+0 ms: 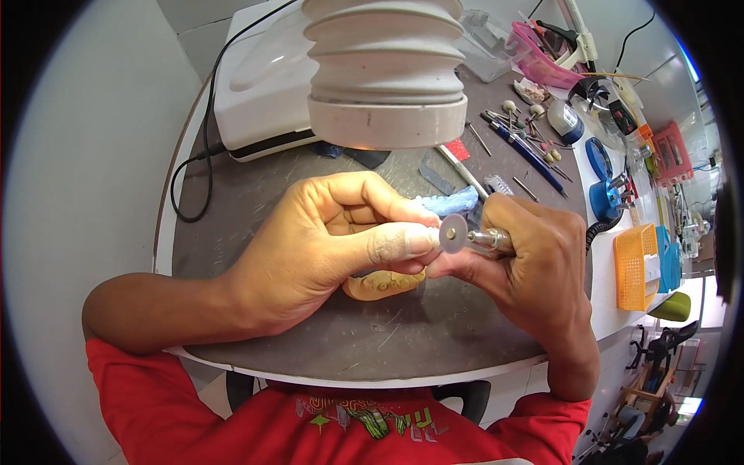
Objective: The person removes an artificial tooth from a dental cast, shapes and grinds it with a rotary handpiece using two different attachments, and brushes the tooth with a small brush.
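Observation:
My right hand (527,252) is wrapped round a rotary handpiece (490,239), whose tip carries a round, flat purple disc (453,233). Against the disc's left side, my left hand (349,236) pinches something small and whitish between thumb and fingers; most of it is hidden. Below the fingers, a yellowish dental model (380,285) lies on the brown work surface (325,349). A light blue moulded piece (449,202) rests just behind the fingertips.
A white ribbed suction hose (386,101) hangs above the hands. Behind left stands a white machine (263,85). Burs (535,128), a blue pen-like tool (523,151), a pink basket (542,58) and an orange basket (637,267) are at the right.

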Demonstrator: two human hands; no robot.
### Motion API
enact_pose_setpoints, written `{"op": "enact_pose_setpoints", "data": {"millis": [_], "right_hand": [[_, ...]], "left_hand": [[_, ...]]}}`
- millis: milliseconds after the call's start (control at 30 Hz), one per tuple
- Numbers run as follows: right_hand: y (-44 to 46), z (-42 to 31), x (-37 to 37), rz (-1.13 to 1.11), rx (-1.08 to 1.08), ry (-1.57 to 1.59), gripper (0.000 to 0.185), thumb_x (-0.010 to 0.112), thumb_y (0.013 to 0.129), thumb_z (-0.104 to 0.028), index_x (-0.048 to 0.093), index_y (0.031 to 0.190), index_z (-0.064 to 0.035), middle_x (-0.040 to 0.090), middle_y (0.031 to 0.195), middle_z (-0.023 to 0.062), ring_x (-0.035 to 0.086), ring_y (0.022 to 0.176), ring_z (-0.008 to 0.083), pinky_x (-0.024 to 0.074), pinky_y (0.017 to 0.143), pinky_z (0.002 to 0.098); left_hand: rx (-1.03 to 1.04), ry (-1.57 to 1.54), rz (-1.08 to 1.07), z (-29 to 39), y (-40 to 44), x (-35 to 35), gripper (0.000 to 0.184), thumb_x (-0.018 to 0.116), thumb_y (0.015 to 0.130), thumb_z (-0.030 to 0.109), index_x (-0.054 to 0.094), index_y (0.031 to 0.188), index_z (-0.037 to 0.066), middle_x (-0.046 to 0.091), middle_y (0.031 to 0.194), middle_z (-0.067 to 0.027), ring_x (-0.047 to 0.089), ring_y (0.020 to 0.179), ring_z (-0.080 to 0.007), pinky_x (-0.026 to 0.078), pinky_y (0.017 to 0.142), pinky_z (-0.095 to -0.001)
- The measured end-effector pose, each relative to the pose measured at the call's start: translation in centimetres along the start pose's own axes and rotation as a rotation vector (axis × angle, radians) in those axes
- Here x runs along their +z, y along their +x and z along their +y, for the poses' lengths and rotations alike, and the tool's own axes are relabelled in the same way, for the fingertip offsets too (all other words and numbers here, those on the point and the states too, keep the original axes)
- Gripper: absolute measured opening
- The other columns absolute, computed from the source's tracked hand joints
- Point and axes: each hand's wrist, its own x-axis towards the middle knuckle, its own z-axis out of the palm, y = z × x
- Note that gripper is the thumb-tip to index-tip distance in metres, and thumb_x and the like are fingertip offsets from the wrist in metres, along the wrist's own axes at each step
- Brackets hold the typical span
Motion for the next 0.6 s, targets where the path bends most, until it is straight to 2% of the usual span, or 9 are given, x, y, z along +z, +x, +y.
{"op": "enact_pose_setpoints", "data": {"millis": [600], "right_hand": [[-0.19, -0.15, -0.05, -0.017, -0.012, -0.028, 0.056, 0.078, 0.062, -0.049, 0.045, 0.06, -0.0043, 0.04, 0.051, 0.0076, 0.04, 0.043, 0.0232, 0.0311, 0.043, 0.0339]], "left_hand": [[0.011, -0.014, -0.018, -0.03, 0.09, 0.01, 0.009, 0.063, 0.085, 0.003, 0.059, 0.093, 0.002, 0.064, 0.093, -0.0117, 0.061, 0.081, -0.0126, 0.052, 0.074, -0.0255]]}}
